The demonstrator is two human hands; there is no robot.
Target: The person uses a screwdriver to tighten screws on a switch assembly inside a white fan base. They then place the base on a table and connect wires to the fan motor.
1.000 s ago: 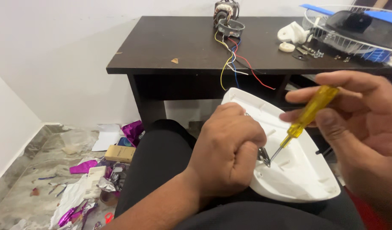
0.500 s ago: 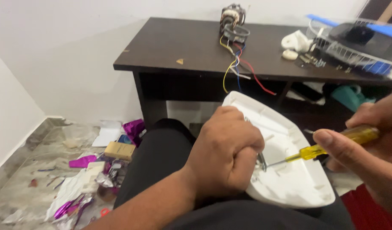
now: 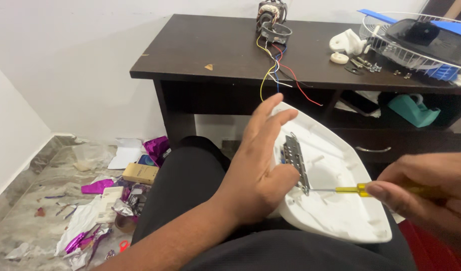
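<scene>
Opened since the earlier frames, left hand (image 3: 255, 175) is now bracing the white plastic housing (image 3: 340, 200) on the lap, fingers spread. Right hand (image 3: 431, 195), at 3 o'clock, is clamping the yellow screwdriver (image 3: 358, 189), tip touching the metal strip (image 3: 295, 163), now exposed.
</scene>
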